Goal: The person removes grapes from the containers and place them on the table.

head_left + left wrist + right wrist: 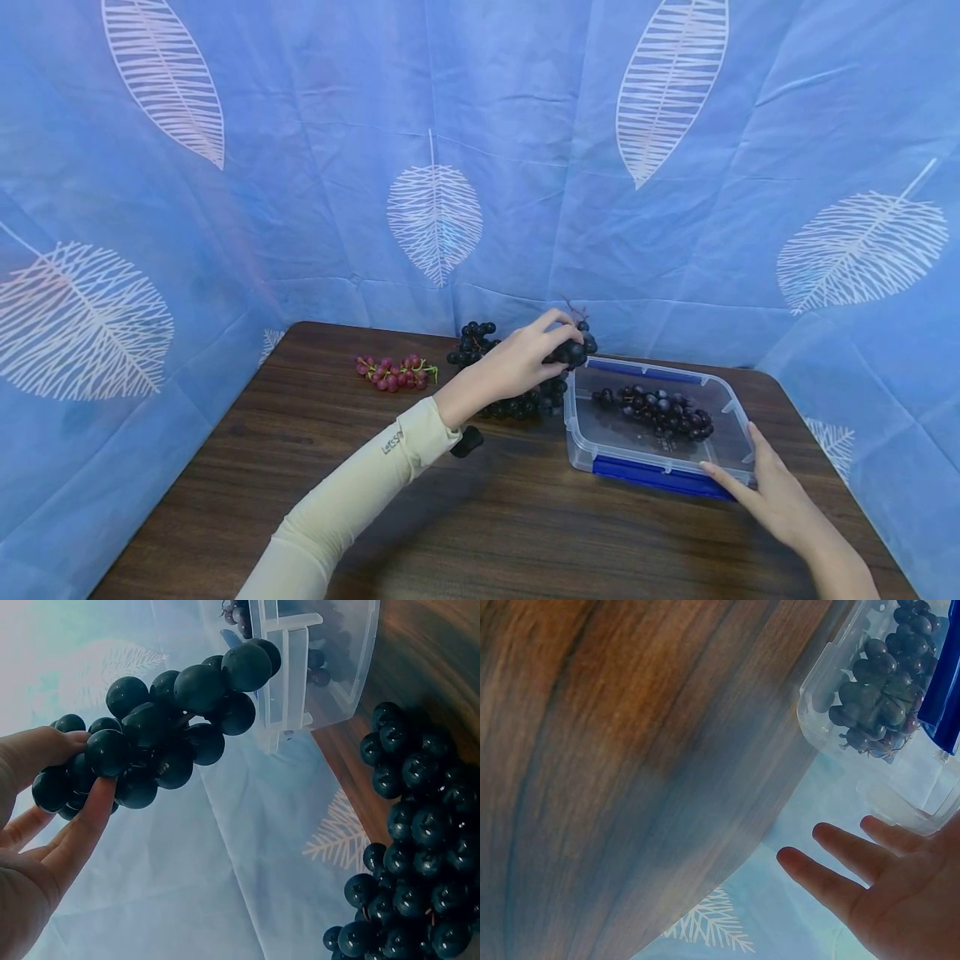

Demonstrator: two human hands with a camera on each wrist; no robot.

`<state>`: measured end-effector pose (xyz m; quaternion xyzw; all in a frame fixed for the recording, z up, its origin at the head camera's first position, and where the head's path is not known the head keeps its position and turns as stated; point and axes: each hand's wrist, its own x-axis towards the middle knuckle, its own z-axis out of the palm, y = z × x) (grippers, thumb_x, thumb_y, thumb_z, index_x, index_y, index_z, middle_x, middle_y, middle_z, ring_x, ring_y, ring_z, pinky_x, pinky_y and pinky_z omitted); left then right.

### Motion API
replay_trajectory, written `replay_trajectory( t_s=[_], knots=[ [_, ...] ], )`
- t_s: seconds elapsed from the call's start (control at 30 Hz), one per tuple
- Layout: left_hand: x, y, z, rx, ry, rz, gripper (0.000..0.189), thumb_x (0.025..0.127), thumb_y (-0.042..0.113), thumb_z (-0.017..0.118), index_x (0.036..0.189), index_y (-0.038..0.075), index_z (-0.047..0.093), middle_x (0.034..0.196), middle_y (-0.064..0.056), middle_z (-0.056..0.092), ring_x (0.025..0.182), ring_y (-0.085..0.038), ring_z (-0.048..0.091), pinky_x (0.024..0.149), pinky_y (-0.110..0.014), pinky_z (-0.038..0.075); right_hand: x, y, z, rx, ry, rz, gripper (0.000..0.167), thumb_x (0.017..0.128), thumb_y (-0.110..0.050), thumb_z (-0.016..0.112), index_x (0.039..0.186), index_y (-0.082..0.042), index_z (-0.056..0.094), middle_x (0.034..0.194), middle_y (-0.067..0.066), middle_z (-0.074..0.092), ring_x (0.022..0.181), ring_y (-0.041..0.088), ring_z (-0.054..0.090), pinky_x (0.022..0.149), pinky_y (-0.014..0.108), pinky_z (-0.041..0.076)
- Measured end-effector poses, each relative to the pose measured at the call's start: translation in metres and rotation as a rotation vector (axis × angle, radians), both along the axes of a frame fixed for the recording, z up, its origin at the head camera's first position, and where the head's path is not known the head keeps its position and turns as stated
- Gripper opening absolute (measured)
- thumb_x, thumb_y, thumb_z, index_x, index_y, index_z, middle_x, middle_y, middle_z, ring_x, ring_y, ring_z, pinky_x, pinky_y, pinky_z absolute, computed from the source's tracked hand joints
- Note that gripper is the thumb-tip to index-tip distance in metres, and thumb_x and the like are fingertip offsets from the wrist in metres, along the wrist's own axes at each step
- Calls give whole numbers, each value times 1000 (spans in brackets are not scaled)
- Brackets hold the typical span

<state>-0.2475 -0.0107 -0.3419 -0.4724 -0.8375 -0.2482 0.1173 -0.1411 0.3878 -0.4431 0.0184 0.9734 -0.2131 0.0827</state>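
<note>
My left hand [536, 354] grips a bunch of black grapes [172, 724], fingers and thumb round one end, close to the left back side of a clear plastic box [581, 454] with blue latches. Inside the box's outline lies a bunch of dark purple grapes [660, 408], also visible through the plastic in the right wrist view. My right hand [783, 500] rests against the box's right front corner, its thumb at the front edge and its fingers along the side. In the right wrist view those fingers [855, 855] are straight and spread.
More black grapes [420, 847] lie on the dark wooden table [360, 467] below my left forearm and hand. A small bunch of red grapes [393, 375] sits farther left. Blue cloth [510, 208] with white leaf prints hangs round the table's back and sides.
</note>
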Motion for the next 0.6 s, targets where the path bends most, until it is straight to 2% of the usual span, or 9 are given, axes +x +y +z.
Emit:
replay_trajectory(
  t_s=[0.17,0.5,0.6],
  knots=[
    [3,-7,-1,7,6,4,34,102,5,71,135,5,63,144,-15,50,90,-18,67,76,-29,54,0,0,0,-11,10,5,115,108,-61,48,156,15,-22,154,57,0,132,77,24,100,85,33],
    [8,-24,-5,23,27,21,33,99,4,74,131,5,65,141,-15,53,105,-23,70,83,-32,59,0,-1,1,-12,6,2,115,107,-61,49,156,15,-23,155,57,-1,133,78,23,100,85,33],
    [8,-30,-6,25,28,29,33,99,4,74,131,5,65,140,-15,53,104,-24,70,83,-32,59,1,-1,2,-12,3,3,115,107,-61,49,156,14,-23,155,57,-1,132,78,23,100,86,33]
  ],
)
